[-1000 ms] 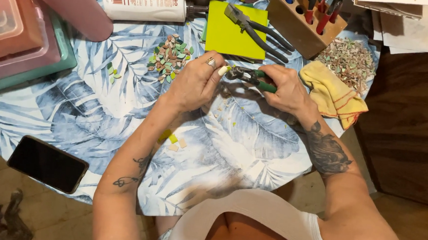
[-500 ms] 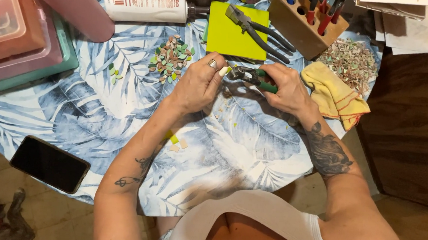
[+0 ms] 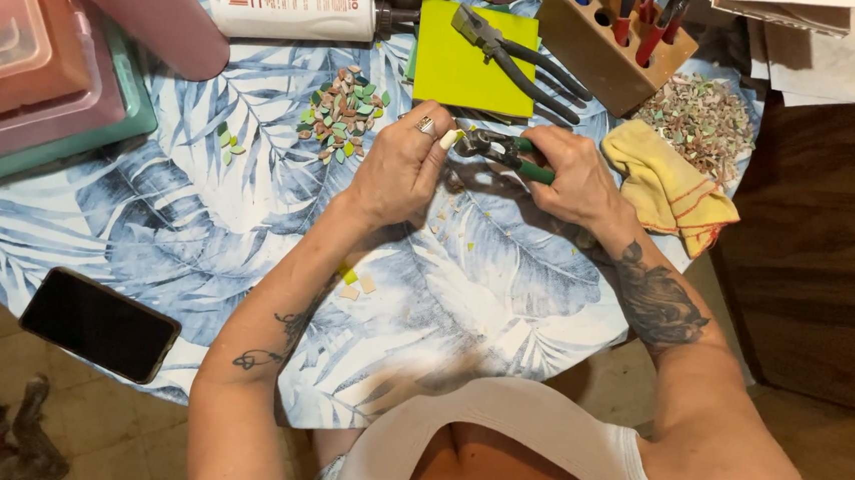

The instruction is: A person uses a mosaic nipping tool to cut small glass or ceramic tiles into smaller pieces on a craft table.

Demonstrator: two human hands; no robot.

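Observation:
My right hand grips green-handled nippers over the leaf-patterned tablecloth. My left hand, with a ring on one finger, pinches a small pale tile piece at the nippers' jaws; the piece is mostly hidden by my fingertips. A heap of small green, brown and pink tile pieces lies just left of my left hand. A few loose chips lie by my left forearm.
A yellow-green square tile with black pliers on it lies behind my hands. A white glue bottle, wooden tool block, yellow cloth, chip pile, plastic trays and a black phone surround them.
Both hands stay together at the nippers, with only slight shifts of the fingers. Nothing else on the table has moved.

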